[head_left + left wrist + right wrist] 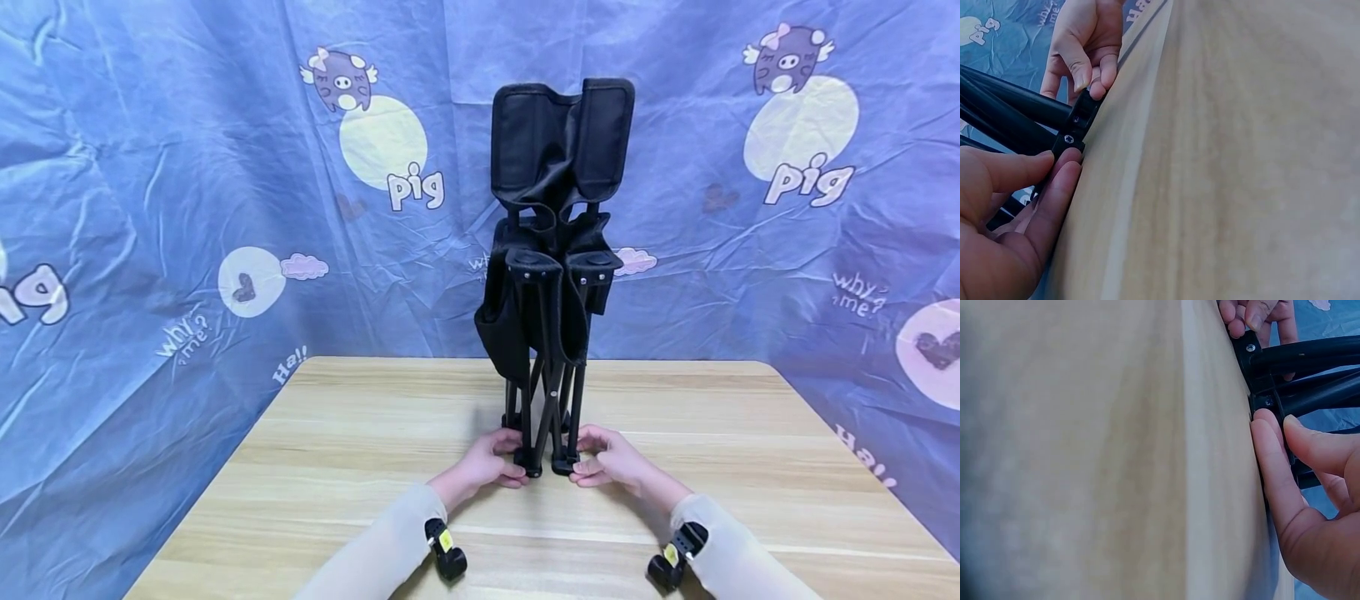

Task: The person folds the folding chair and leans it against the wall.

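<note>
A black folding chair, folded narrow, stands upright on the wooden table with its crossed metal legs gathered close. Its fabric hangs in bunched folds around the middle. My left hand pinches the left front plastic foot at table level between thumb and fingers. On the other side, my right hand grips the right front foot the same way. Close up in the left wrist view, a screw shows in the foot bracket beside my left fingertips. Behind the front legs, the rear feet are partly hidden.
The light wooden table spreads out on both sides of the chair. A blue cloth printed with pigs and lettering hangs behind and along the sides. Small black wrist cameras sit on both light sleeves.
</note>
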{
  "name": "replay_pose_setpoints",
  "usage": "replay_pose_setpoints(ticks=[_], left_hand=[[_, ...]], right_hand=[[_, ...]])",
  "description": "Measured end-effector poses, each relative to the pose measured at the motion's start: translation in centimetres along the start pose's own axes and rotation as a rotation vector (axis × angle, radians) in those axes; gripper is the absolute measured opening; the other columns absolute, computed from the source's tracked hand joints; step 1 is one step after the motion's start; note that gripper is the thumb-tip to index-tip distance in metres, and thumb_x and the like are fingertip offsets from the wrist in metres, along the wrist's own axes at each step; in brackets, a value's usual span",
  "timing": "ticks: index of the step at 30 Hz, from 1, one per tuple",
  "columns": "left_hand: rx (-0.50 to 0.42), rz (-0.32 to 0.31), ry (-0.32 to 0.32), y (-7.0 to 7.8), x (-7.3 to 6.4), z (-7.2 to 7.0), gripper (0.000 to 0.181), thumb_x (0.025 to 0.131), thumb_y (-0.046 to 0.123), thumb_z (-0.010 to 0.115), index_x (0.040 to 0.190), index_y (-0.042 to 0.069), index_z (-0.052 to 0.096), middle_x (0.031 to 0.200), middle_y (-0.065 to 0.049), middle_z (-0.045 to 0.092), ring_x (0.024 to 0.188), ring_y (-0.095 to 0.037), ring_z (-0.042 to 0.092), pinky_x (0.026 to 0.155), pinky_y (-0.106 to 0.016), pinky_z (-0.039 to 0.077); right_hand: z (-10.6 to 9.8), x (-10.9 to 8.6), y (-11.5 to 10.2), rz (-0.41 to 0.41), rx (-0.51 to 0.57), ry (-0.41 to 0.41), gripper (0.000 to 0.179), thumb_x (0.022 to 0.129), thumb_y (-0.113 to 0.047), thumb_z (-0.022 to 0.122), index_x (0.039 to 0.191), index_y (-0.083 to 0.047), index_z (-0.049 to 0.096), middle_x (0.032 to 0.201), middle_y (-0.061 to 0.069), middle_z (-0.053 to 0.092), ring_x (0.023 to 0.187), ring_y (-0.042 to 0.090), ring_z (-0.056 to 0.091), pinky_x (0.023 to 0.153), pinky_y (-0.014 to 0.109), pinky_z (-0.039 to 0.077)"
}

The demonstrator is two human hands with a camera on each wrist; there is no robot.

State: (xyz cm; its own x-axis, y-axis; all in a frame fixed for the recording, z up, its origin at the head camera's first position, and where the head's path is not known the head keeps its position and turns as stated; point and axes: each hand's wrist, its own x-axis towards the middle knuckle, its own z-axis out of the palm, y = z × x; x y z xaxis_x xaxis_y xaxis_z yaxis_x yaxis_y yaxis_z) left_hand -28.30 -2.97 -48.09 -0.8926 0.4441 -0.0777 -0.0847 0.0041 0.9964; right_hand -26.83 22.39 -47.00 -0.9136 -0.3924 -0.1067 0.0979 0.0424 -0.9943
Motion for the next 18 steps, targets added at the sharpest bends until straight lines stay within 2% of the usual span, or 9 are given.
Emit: replay_pose_setpoints(ticks=[18], left_hand=[[0.004, -0.017, 0.037, -0.2, 2.0, -0.7, 0.064, 0.077, -0.025, 0.062, 0.137, -0.011, 0.047, 0.125, -0.026, 0.053, 0.076, -0.039, 0.071, 0.068, -0.038, 0.063]], right_hand=[[-0.3, 1.5, -0.3, 0.018, 0.016, 0.046, 0.051, 0.082, 0.022, 0.059, 0.127, 0.019, 0.037, 0.113, 0.021, 0.049, 0.076, 0.024, 0.070, 0.076, 0.038, 0.062]])
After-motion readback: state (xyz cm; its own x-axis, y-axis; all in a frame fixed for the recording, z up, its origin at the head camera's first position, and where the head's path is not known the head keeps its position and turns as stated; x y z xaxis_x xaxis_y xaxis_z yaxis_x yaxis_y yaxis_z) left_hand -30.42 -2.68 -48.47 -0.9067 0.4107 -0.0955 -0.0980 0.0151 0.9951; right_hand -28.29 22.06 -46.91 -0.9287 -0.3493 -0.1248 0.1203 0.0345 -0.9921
